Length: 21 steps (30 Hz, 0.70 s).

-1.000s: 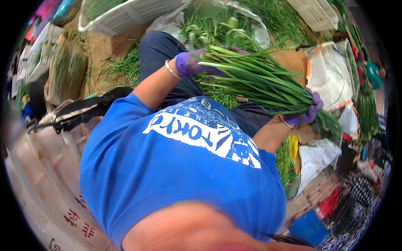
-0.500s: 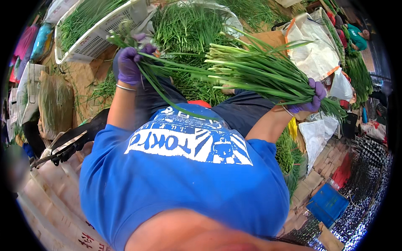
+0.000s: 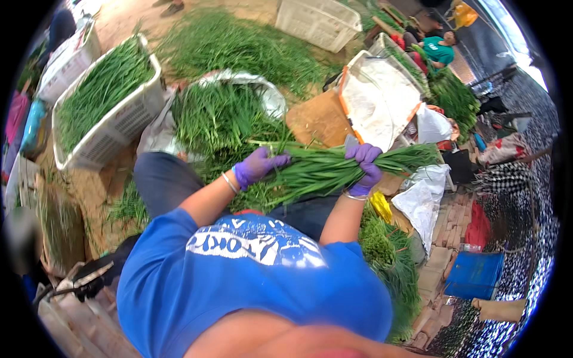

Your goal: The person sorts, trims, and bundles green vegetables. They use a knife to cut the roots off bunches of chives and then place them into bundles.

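Note:
A bunch of garlic chives (image 3: 316, 170), with long green leaves, lies crosswise in front of my chest. My right hand (image 3: 365, 167), in a purple glove, is wrapped round it toward its right part, and leaf tips stick out beyond the fist. At the bunch's left end my left hand (image 3: 258, 166), also gloved in purple, has its fingers closed on the stalks. Its fingertips are partly hidden among the leaves. Below and beyond the hands, a heap of loose chives (image 3: 218, 116) rests on an open sack.
A white crate (image 3: 113, 122) full of greens stands at the left. More greens (image 3: 239, 48) spread over the floor ahead. To the right are a white sack (image 3: 382, 98), a brown board (image 3: 319, 119) and a blue bin (image 3: 474, 274). A person in green (image 3: 439, 51) sits far right.
My left hand has come right and down to the bunch's end, from holding separate stalks away from it. My right hand and the bunch have shifted left. The view has tilted farther ahead.

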{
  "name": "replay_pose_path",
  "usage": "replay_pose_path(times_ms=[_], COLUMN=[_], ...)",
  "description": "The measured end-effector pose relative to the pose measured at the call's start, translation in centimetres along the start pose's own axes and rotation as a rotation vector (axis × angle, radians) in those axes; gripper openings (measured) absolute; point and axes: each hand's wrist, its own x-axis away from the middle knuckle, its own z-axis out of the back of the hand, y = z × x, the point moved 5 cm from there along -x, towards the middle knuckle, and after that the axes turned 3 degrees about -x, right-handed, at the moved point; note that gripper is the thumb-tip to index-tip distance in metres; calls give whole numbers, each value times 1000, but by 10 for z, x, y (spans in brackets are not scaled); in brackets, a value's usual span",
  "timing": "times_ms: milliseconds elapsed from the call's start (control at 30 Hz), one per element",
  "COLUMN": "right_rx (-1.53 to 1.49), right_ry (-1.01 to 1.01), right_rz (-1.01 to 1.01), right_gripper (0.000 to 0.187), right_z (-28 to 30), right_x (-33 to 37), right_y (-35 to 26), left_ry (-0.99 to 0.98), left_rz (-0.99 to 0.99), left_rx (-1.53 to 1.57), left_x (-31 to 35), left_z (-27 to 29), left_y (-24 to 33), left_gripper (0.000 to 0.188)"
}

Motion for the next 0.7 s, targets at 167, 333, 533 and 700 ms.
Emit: replay_pose_path(times_ms=[167,333,533,700], right_rx=[-113,-315,-215,800], right_ry=[77,8,144,451], right_rz=[34,110,226,170], right_gripper=[19,21,17,12], right_z=[18,20,18,8], right_x=[8,11,0,-31], right_y=[-14,-28,-75,-53], left_ry=[-140,-183,122,204], left_rz=[-179,-180,-111,430], left_rx=[443,650,483,-1835], left_x=[-4,26,62,56], left_z=[14,35,87,73], left_y=[-1,5,5,-16], left_gripper=[33,37,27,78])
